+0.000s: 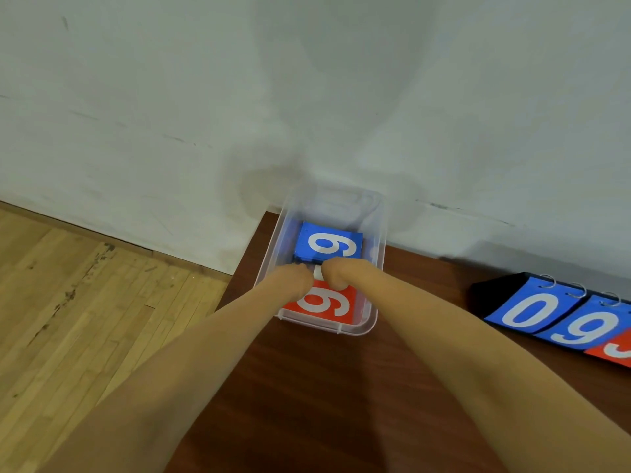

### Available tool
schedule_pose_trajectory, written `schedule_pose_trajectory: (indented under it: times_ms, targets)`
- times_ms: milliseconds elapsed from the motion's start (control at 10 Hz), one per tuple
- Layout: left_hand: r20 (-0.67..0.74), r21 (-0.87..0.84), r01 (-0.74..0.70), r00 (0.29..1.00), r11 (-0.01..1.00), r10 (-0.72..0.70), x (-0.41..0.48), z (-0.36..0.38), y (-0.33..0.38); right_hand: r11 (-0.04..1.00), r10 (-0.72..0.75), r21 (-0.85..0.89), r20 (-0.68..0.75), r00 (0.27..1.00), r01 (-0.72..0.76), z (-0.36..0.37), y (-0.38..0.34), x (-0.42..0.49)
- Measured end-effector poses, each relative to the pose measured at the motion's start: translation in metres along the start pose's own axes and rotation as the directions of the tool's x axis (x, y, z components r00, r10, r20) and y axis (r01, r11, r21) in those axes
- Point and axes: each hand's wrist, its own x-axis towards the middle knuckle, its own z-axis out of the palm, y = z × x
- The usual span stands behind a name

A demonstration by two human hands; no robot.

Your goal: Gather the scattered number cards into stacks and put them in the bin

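I see both bare forearms reach forward over the dark wood table point(307, 387), converging into the clear plastic bin point(327, 331). Left hand point(293, 280) and right hand point(336, 273) sit knuckles-up, almost touching, inside the bin. Fingers curl down at the far edge of the red stack point(322, 305), tips hidden, so I cannot tell if either hand grips it. The red stack lies flat in the bin's near half, white digit up. The blue stack point(327, 241) lies flat in the far half, just beyond the hands. Flip scoreboard point(560, 317) stands at right on the table, well apart. Bin's far end is against the white wall point(307, 97).
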Motion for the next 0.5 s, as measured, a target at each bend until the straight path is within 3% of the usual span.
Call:
schedule_pose_trajectory:
  times_ms: [100, 200, 300, 400, 500]
  targets:
    - [0.011, 0.084, -0.040, 0.999, 0.996, 0.039, -0.005, 0.001, 0.003, 0.999, 0.023, -0.026, -0.067, 0.998, -0.025, 0.000, 0.003, -0.014]
    - [-0.096, 0.135, -0.075, 0.991, 0.988, 0.089, -0.013, -0.003, 0.003, 0.997, 0.028, -0.063, -0.345, 0.938, -0.052, 0.005, 0.009, -0.031]
    - [-0.281, 0.167, -0.058, 0.954, 0.984, 0.104, -0.032, -0.012, 0.010, 0.996, 0.010, -0.065, -0.587, 0.810, -0.060, 0.012, 0.019, -0.062]
    - [-0.480, 0.098, -0.052, 0.872, 0.994, 0.093, -0.058, -0.020, 0.022, 0.996, 0.071, 0.089, -0.702, 0.709, -0.012, 0.018, 0.031, -0.102]
    - [-0.708, -0.067, -0.084, 0.706, 0.994, 0.011, -0.101, -0.017, 0.049, 0.941, 0.253, 0.333, -0.807, 0.534, 0.056, 0.052, 0.048, -0.160]
